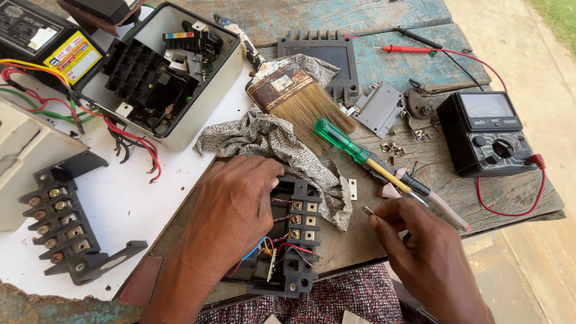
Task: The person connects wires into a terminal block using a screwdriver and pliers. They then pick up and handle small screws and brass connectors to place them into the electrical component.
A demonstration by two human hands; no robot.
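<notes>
- The black terminal block lies at the near edge of the wooden table, just in front of a patterned cloth. It shows two columns of square brass screw terminals, with red, blue and yellow wires bunched at its lower left.
- The left hand lies palm down over the block's left half, fingers curled onto its top edge, pressing it flat rather than closing around it.
- The right hand hovers just right of the block, thumb and forefinger pinched shut on a small brass piece, wrist bent inward.
- A green-handled screwdriver lies diagonally beyond the right hand, its handle over the bristles of a worn paintbrush.
- An analogue multimeter with red leads sits at the table's right edge.
- An opened grey electrical box rests on a white board at the left.
</notes>
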